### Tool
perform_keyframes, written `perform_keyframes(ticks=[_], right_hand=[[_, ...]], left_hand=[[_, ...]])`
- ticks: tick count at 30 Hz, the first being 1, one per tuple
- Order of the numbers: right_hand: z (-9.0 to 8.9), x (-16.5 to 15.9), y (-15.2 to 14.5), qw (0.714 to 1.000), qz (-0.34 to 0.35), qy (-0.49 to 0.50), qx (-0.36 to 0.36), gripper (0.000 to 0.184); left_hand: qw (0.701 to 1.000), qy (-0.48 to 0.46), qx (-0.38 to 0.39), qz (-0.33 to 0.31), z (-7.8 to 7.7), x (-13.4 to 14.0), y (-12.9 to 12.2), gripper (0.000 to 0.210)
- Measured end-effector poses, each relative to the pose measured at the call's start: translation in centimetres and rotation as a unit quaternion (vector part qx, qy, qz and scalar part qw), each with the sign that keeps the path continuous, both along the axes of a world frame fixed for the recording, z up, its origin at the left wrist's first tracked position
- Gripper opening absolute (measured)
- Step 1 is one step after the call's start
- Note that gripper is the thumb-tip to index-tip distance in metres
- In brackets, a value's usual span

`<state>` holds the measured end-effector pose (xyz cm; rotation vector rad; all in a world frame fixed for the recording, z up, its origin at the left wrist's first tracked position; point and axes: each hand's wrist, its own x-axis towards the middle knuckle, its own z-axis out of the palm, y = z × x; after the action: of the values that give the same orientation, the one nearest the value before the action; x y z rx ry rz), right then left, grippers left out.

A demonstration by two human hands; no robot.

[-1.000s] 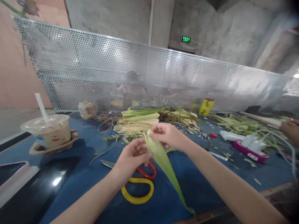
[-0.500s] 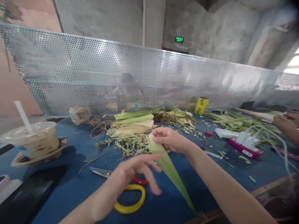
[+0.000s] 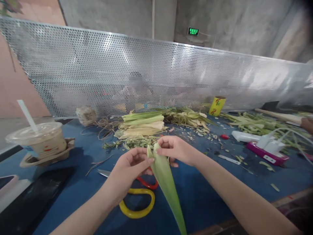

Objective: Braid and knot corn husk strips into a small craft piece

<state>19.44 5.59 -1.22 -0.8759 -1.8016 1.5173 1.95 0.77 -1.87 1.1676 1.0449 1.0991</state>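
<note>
A long green corn husk hangs between my two hands, its pale wide end at the top and its narrow tip pointing down toward the table's front edge. My left hand pinches the left side of the wide end between thumb and fingers. My right hand grips the same end from the right. Under my left hand lies a pair of scissors with one yellow and one red handle loop, its blade partly hidden by my wrist. Behind my hands is a stack of pale and green husks.
At left are a lidded drink cup in a cardboard holder and a black flat object. Twine lies behind. To the right are a purple power strip, a yellow can and husk scraps. Another person's hand shows far right.
My left hand, open and apart from the husk before, has come up and closed on its wide end. The husk now hangs more steeply, its tip further left. The view has shifted slightly.
</note>
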Motion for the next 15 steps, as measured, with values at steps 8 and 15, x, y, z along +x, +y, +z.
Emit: perform_keyframes(ticks=[8, 15], right_hand=[[-0.10, -0.74, -0.49, 0.999, -0.039, 0.032, 0.003, 0.029], [-0.24, -0.18, -0.50, 1.000, 0.010, 0.011, -0.019, 0.029]], left_hand=[[0.999, 0.026, 0.025, -0.027, -0.31, 0.21, 0.08, 0.021], [0.999, 0.041, 0.027, 0.011, -0.83, -0.12, 0.66, 0.028]])
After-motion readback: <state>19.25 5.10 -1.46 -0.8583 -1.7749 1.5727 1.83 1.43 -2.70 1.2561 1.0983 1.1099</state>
